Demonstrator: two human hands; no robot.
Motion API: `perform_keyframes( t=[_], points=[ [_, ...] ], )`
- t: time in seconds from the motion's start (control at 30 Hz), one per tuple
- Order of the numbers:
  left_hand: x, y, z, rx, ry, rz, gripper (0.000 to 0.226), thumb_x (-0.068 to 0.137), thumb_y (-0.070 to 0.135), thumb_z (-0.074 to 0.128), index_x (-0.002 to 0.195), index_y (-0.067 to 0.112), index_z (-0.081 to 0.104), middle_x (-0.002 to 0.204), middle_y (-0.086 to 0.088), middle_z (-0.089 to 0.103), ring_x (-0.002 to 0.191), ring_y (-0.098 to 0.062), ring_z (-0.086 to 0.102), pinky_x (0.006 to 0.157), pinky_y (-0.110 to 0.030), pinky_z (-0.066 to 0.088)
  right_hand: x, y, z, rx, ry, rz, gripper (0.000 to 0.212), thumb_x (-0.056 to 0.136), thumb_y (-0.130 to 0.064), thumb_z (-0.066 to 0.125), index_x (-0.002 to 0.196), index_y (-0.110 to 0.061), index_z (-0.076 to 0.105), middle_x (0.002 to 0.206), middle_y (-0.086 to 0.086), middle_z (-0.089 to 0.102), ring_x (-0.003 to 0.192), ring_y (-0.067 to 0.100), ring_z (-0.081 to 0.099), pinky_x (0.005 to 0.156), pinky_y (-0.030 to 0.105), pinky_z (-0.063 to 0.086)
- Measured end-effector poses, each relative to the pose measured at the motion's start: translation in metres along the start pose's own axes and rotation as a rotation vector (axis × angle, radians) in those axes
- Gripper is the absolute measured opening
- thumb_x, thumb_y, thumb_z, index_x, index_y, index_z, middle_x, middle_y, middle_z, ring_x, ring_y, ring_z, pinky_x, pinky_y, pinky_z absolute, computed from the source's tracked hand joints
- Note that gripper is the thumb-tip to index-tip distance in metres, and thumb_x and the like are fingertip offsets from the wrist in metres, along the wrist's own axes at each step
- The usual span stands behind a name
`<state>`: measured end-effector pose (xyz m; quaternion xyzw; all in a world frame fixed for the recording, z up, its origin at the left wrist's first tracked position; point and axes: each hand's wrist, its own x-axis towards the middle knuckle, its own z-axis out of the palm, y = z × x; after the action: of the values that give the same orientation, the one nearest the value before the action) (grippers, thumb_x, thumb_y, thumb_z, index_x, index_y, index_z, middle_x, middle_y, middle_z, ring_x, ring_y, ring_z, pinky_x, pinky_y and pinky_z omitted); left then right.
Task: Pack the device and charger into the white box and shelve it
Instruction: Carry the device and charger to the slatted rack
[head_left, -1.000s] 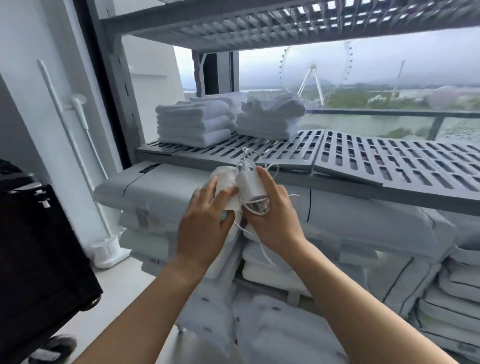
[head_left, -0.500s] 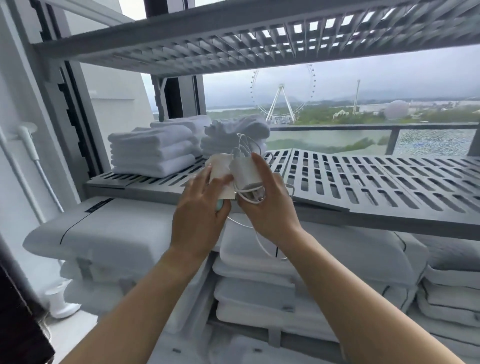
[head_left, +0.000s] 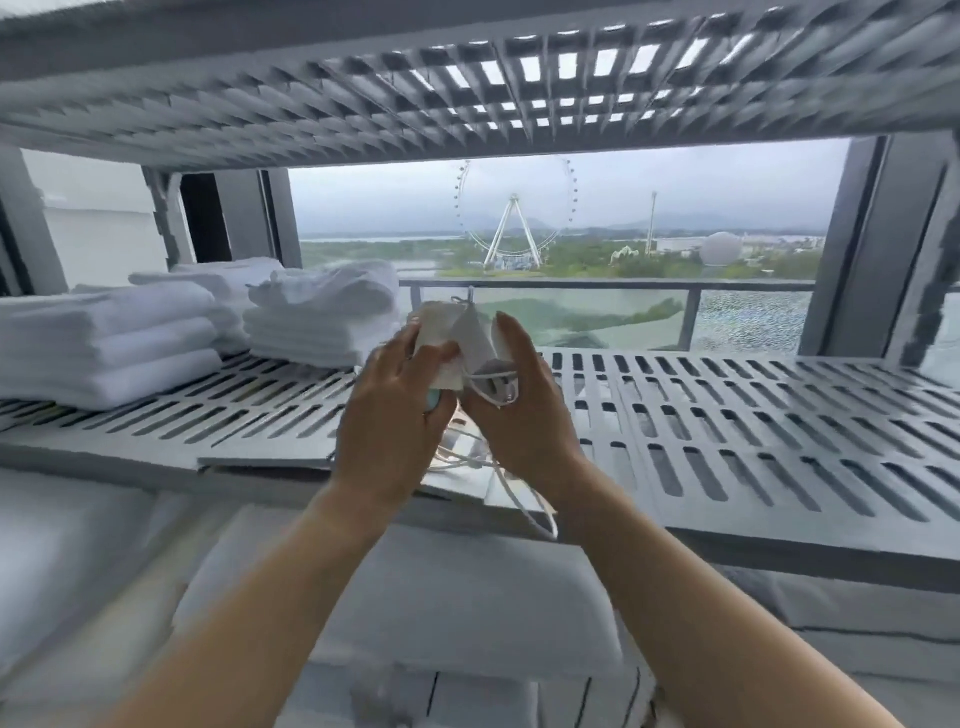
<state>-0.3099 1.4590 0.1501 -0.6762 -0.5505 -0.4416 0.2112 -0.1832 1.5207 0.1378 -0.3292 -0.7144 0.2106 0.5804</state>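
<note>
Head view: left hand (head_left: 389, 415) and right hand (head_left: 524, 410) fingers clasp small white box (head_left: 439, 338) and white corded charger (head_left: 480, 348) together above grey slatted shelf (head_left: 727, 415), probably to keep the cord gathered.

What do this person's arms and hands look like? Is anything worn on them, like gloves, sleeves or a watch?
Nothing is worn that shows. The left hand and the right hand are both bare, with no gloves, and no rings or watch can be seen. Both forearms are uncovered all the way to the bottom edge of the picture, so no sleeve comes into view. No markings show.

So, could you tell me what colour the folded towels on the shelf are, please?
White, seen clearly in the head view: folded towels.
</note>
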Motion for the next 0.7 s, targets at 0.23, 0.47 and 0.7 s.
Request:
perform_keyframes(
  t=[0.23,0.47,0.7],
  points=[
    [0.043,0.065,0.075,0.026,-0.029,0.040,0.039,0.086,0.018,0.058,0.124,0.016,0.051,0.141,-0.010,0.045,0.123,-0.034,0.047,0.095,-0.048,0.047,0.044,0.056,-0.090,-0.164,0.022,-0.091,0.067,0.073,-0.028,0.072,0.125,-0.044,0.032,0.106,0.001,0.052,0.090,0.020,0.056,0.063,0.019,0.048],
    [0.070,0.117,0.149,0.000,-0.078,0.090,0.031,0.083,0.014,0.059,0.114,0.016,0.056,0.134,-0.012,0.051,0.114,-0.037,0.053,0.087,-0.046,0.049,0.067,0.114,-0.165,-0.266,0.024,-0.051,0.069,0.073,-0.025,0.072,0.131,-0.033,0.036,0.113,0.011,0.055,0.093,0.027,0.058,0.075,0.038,0.051],
    [0.088,0.120,0.195,0.041,-0.171,0.067,0.033,0.081,0.013,0.062,0.114,0.016,0.057,0.126,-0.013,0.057,0.106,-0.037,0.057,0.085,-0.045,0.051,0.086,0.155,-0.183,-0.387,-0.054,0.022,0.073,0.076,-0.026,0.068,0.137,-0.032,0.028,0.118,0.017,0.050,0.096,0.033,0.055,0.076,0.038,0.048]
  ],
)
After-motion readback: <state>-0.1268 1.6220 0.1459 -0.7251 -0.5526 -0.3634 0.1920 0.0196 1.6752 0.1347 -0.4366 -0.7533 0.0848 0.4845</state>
